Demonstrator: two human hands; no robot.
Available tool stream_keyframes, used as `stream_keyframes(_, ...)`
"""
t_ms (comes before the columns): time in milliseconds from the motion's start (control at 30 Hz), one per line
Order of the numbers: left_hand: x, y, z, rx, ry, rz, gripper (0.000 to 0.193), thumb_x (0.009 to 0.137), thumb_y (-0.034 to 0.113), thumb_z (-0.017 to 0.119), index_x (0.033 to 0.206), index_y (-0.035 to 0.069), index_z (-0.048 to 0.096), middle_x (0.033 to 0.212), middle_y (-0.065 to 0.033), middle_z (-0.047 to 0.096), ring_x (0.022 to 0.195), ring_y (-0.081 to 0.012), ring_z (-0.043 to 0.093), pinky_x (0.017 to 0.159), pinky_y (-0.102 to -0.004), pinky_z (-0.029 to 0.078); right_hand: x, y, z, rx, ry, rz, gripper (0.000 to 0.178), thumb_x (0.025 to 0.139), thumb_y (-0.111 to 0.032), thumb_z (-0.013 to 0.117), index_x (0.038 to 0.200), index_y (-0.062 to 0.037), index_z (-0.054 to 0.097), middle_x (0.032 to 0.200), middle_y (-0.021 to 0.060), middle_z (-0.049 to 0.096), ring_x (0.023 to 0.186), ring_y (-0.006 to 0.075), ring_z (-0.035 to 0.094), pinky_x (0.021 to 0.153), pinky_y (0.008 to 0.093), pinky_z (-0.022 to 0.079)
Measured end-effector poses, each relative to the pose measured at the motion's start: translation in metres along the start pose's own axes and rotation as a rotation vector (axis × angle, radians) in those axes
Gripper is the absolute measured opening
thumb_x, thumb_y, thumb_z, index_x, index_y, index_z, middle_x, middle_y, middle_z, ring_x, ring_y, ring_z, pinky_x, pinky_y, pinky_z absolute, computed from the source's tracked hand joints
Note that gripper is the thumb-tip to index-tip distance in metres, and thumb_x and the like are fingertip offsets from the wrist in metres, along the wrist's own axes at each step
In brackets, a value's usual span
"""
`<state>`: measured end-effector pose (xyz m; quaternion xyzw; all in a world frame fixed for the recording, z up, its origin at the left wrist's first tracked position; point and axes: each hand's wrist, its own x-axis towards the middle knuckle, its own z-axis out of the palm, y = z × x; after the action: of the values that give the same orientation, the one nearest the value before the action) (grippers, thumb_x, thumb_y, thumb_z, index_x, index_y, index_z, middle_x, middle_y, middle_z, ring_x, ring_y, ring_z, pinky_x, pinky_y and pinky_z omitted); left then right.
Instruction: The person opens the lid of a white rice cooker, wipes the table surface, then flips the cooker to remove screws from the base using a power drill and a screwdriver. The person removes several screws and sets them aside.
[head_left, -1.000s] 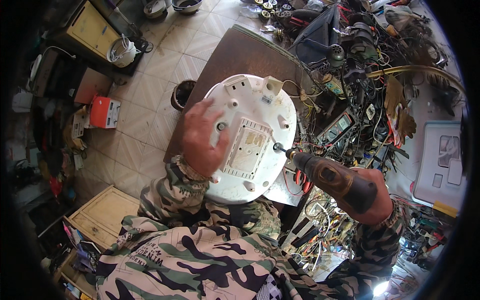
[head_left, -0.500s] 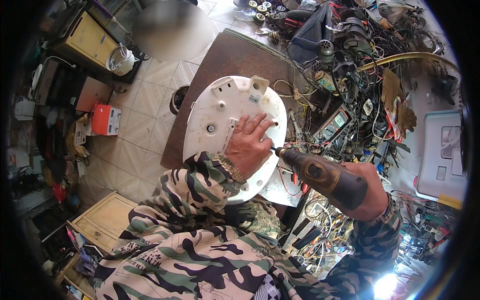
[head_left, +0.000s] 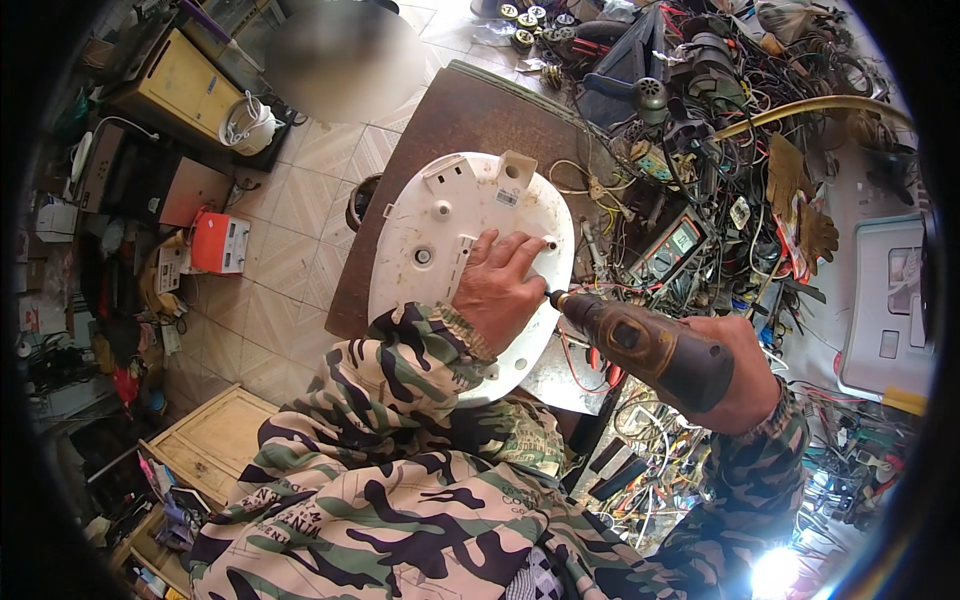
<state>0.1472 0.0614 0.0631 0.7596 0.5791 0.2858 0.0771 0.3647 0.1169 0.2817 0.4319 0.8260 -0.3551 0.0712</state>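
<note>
White cover point(head_left: 405, 280) lies on the near part of the table point(head_left: 460, 110), its near end by the person's lap point(head_left: 500, 445); what bears that end is hidden. It's inside-up or underside-up (can't tell which), posts point(head_left: 441, 209) facing the camera, prob. so its fixings can be reached. Long axis runs approx. away from the person, far end leaning slightly R, w/ the square bracket point(head_left: 515, 172) there. L hand point(head_left: 497, 285) rests on it, fingers spread, prob. to steady it; index sits by the drill tip, can't tell if it's pinching anything. R hand point(head_left: 745, 380) grips the drill point(head_left: 655, 350), whose axis slants so the tip points L & away, at the cover's R side, prob. to line it up there; contact's hidden. Further R, meter point(head_left: 670, 250) lies amid wires, then gloves point(head_left: 800, 200).
</note>
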Motion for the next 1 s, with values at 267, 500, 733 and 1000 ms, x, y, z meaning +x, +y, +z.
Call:
stream_keyframes(267, 0.003, 0.002, 0.003, 0.047, 0.011, 0.005, 0.010, 0.075, 0.016, 0.080, 0.079, 0.009, 0.075, 0.134, -0.0130, 0.063, 0.133, -0.0318, 0.053, 0.116, -0.0574, 0.035, -0.003, 0.003, -0.003, 0.049, 0.010, -0.039, 0.030, 0.074, -0.022, 0.084, 0.095, -0.0042, 0.072, 0.079, 0.0176, 0.069, 0.073, 0.0372, 0.070, 0.065, 0.0379, 0.054)
stream_keyframes(500, 0.006, 0.002, -0.002, 0.026, -0.014, -0.001, 0.008, 0.076, 0.016, 0.077, 0.078, 0.009, 0.075, 0.135, -0.0139, 0.062, 0.133, -0.0324, 0.053, 0.116, -0.0573, 0.034, -0.023, 0.011, -0.002, 0.225, 0.082, -0.056, 0.033, 0.079, -0.010, 0.083, 0.110, -0.0023, 0.072, 0.085, 0.0143, 0.071, 0.075, 0.0269, 0.073, 0.069, 0.0328, 0.055)
stream_keyframes(733, 0.006, 0.000, -0.001, 0.035, -0.042, 0.004, 0.008, 0.077, 0.019, 0.076, 0.079, 0.011, 0.076, 0.137, -0.0119, 0.061, 0.132, -0.0318, 0.053, 0.115, -0.0583, 0.033, -0.069, 0.041, 0.024, 0.402, 0.287, 0.007, 0.046, 0.078, -0.004, 0.085, 0.121, -0.0035, 0.070, 0.105, 0.0102, 0.076, 0.091, 0.0195, 0.074, 0.081, 0.0322, 0.057)
stream_keyframes(1000, 0.014, 0.015, -0.008, 0.181, -0.128, -0.006, 0.006, 0.076, 0.019, 0.078, 0.080, 0.014, 0.077, 0.137, -0.0109, 0.059, 0.132, -0.0320, 0.052, 0.115, -0.0619, 0.032, -0.101, 0.082, 0.096, 0.602, 0.444, 0.104, 0.048, 0.079, -0.006, 0.086, 0.123, -0.0037, 0.069, 0.108, 0.0096, 0.076, 0.096, 0.0193, 0.074, 0.086, 0.0327, 0.057)
